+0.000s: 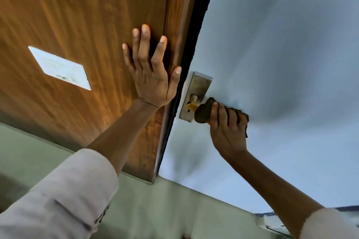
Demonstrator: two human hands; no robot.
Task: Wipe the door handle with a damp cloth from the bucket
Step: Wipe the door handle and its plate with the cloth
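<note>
Sleeve (64, 196): pale, rolled back on my left arm, bottom left of view.
Plate (59, 68): white rectangle fixed on the wood panel, left of my left hand; print on it too blurred to read.
Panel (81, 15): brown wood grain, fills upper left w/ a dark strip down its right edge.
Left hand (150, 75): flat on the panel, palm down, fingers spread, gripping nothing; thumb lies along the panel's edge, just beside the dark strip.
Backplate (198, 87): brushed metal, screws at its top, mounted on the door just right of the strip.
Handle (192, 104): stub comes out of the backplate, yellowish bit shows at its base; rest is covered by cloth.
Cloth (204, 111): dark olive, bunched round the handle, touching the backplate's lower part; can't tell if wet.
Right hand (226, 124): fingers curled over the cloth, squeezing it against the handle.
Door (281, 44): pale blue-grey, plain, fills the right side.
</note>
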